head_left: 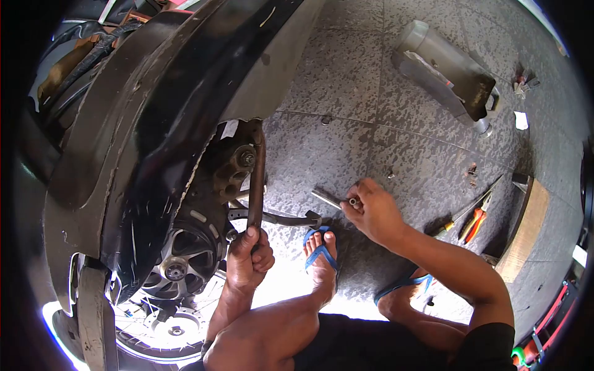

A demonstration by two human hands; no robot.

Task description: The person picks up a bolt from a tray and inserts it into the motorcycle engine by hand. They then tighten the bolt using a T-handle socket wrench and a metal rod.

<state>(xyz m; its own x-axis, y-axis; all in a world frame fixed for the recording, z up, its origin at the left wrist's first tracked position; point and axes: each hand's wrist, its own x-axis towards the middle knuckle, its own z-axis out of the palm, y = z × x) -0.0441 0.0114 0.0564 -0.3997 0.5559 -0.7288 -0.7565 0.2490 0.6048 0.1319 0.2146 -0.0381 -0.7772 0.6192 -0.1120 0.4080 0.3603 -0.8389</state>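
Note:
My left hand [249, 258] is closed around the lower end of a brownish metal bar [257, 179], which runs up beside the motorcycle's side. In my right hand [376, 213], above the floor, is a metal socket wrench [328, 198]. Its hollow round end shows between my fingers and its shaft points left. The scooter's black body panel [179, 105] leans across the left of the view. Below the panel, the exposed engine side with a finned round pulley [174, 270] lies left of my left hand. A spoked wheel [176, 331] is at the bottom.
On the tiled floor lies a grey metal cover [442, 71]. A screwdriver [447, 229] and pliers with orange handles [476, 219] lie at the right, near a wooden block [523, 229]. A dark stand bar [284, 219] sticks out by my sandaled foot [320, 260].

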